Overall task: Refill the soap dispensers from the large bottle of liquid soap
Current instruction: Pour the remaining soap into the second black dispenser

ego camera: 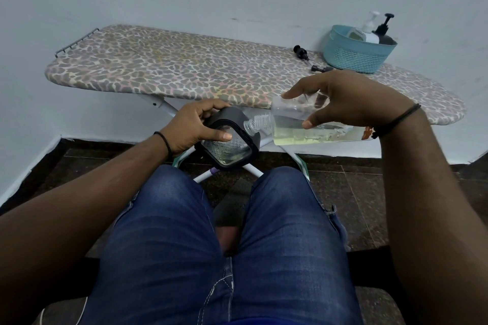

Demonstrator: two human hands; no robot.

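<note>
My right hand [348, 99] grips the large clear soap bottle [303, 132], which lies almost level with pale yellow liquid along its lower side. Its uncapped threaded neck points left, right at the black top of a clear square dispenser [229, 149]. My left hand [196, 126] holds that dispenser tilted, above my knees and in front of the ironing board. A little liquid sits in the dispenser's bottom. No stream shows between the two.
The leopard-print ironing board [184, 66] stands against the wall. At its right end a teal basket [356, 54] holds a white pump bottle [368, 28] and a black one [384, 30]. Two loose black pump heads [301, 51] [320, 68] lie beside it.
</note>
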